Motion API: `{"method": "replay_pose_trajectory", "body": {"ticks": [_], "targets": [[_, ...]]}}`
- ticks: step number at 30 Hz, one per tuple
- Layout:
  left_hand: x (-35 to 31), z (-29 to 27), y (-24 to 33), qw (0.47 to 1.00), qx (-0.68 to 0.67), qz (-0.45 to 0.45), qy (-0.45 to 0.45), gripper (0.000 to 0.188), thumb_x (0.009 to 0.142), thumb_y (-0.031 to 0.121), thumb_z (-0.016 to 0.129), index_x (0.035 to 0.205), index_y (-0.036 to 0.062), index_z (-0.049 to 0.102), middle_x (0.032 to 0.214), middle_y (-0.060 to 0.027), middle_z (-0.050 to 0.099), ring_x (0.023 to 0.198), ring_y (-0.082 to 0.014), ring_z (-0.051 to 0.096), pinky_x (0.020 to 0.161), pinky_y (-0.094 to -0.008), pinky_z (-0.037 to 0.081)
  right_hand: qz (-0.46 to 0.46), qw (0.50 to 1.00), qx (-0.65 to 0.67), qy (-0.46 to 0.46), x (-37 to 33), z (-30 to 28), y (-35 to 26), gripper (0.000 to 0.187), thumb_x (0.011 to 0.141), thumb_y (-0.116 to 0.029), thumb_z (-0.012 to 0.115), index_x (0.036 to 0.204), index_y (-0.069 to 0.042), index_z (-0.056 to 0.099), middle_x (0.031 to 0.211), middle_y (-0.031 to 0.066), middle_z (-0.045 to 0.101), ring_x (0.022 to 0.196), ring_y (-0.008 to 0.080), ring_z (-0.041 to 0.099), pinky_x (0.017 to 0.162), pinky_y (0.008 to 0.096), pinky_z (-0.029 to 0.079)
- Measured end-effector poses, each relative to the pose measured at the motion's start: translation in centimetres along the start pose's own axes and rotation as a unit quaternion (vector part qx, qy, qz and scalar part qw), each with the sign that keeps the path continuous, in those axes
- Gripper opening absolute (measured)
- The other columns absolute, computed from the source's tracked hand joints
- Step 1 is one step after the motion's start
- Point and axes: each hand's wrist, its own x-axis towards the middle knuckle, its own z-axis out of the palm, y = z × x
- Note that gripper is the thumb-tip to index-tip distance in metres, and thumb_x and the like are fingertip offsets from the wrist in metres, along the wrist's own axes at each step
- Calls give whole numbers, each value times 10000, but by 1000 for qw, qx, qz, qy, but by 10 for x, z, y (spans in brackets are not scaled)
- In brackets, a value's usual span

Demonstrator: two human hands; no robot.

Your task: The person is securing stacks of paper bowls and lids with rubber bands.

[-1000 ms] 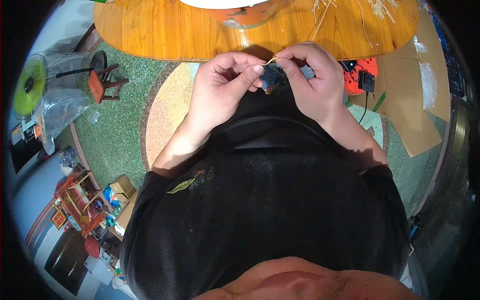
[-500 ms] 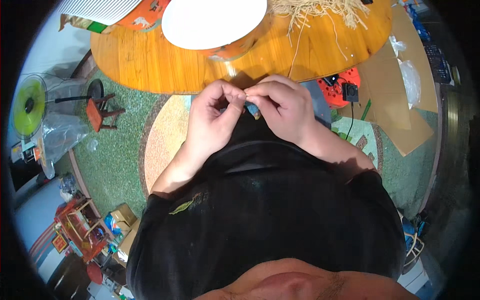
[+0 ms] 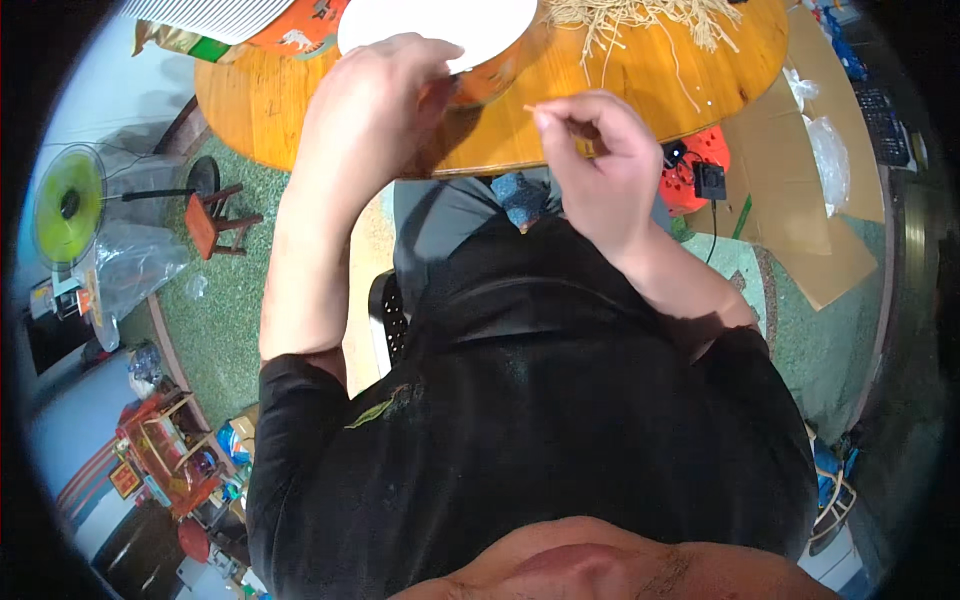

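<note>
My left hand (image 3: pixel 375 100) reaches over the near left rim of a round tub (image 3: pixel 485 85) with a white top and an orange printed side. Its fingers are bent, slightly blurred and partly hidden by the back of the hand, so whether they hold anything does not show. Above the table's front edge, my right hand (image 3: pixel 608 150) is closed in a pinch, thumb against forefinger. A tiny orange-tan tip sticks out from the pinch, too small to name. Beyond it lies a bundle of cream strings (image 3: pixel 650 25) with loose ends trailing. A blue speckled cloth-like thing (image 3: pixel 522 198) rests on my lap.
The wooden table (image 3: pixel 250 110) has a curved front edge. Another orange printed container (image 3: pixel 300 38) stands at its far left. A red stool (image 3: pixel 705 155) carries a small black device (image 3: pixel 709 180). Flattened cardboard (image 3: pixel 800 210) lies right; a green fan (image 3: pixel 70 205) stands left.
My hands have parted from their joint pinch. The left has moved up and left to the tub; the right has moved slightly right and up. The blue thing on my lap is more exposed.
</note>
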Motion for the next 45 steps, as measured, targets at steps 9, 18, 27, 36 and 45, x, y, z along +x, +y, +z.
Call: {"method": "replay_pose_trajectory", "body": {"ticks": [9, 18, 27, 36, 45], "targets": [[7, -3, 23, 973, -167, -131, -95, 325, 867, 96, 810, 1176, 51, 719, 899, -51, 707, 732, -126, 619, 661, -281, 516, -55, 998, -8, 38, 10, 19, 18, 47, 860, -39, 773, 904, -22, 766, 913, 92, 755, 871, 183, 726, 783, 285, 560], [15, -11, 29, 900, -371, -190, -126, 205, 1016, 72, 659, 1198, -24, 663, 1018, -64, 731, 847, -105, 652, 793, -257, 538, -24, 997, 49, 59, 4, 28, 36, 76, 829, -38, 794, 900, -21, 772, 926, 118, 768, 886, 243, 749, 803, 331, 577], [54, -35, 48, 924, -213, -234, -213, 167, 965, -42, 636, 1115, -50, 710, 934, -107, 734, 865, -153, 707, 774, -291, 565, -72, 997, 12, 29, 1, 24, 40, 117, 901, 65, 747, 1017, 63, 736, 1070, 134, 728, 957, 153, 727, 852, 261, 590], [58, -31, 40, 885, -284, -253, -268, 155, 949, -50, 657, 1087, -48, 727, 900, -91, 752, 824, -131, 703, 745, -284, 573, -57, 998, -2, 26, 5, 25, 15, 127, 878, 30, 783, 1003, 38, 767, 1029, 131, 738, 897, 134, 724, 783, 246, 580], [59, -24, 31, 910, -242, -205, -267, 88, 912, -1, 720, 997, -18, 740, 880, -73, 752, 775, -122, 682, 729, -285, 553, -34, 997, -61, 44, 9, 24, 5, 79, 873, 0, 797, 941, 33, 775, 887, 93, 744, 787, 113, 719, 697, 228, 558]]}}
